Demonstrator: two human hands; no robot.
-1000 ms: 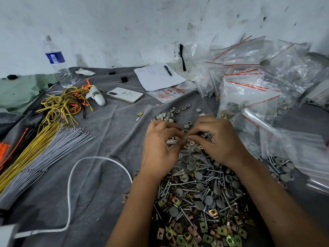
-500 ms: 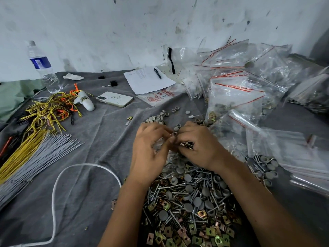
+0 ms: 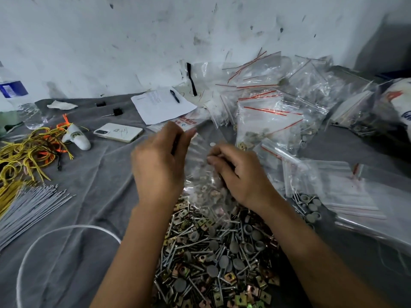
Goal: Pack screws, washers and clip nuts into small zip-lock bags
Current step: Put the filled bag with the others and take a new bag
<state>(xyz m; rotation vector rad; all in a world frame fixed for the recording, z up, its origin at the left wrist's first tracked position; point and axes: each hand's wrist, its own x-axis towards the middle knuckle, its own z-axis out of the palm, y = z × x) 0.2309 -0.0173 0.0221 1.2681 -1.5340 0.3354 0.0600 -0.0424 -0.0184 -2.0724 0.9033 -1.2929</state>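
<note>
Above the grey cloth, both hands now hold up a zip-lock bag.

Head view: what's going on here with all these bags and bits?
A person is packing hardware. The left hand and right hand hold a small clear bag up over the pile of screws, washers and clip nuts on the grey cloth. Some pieces show inside it. More bags are heaped at the right.
</note>
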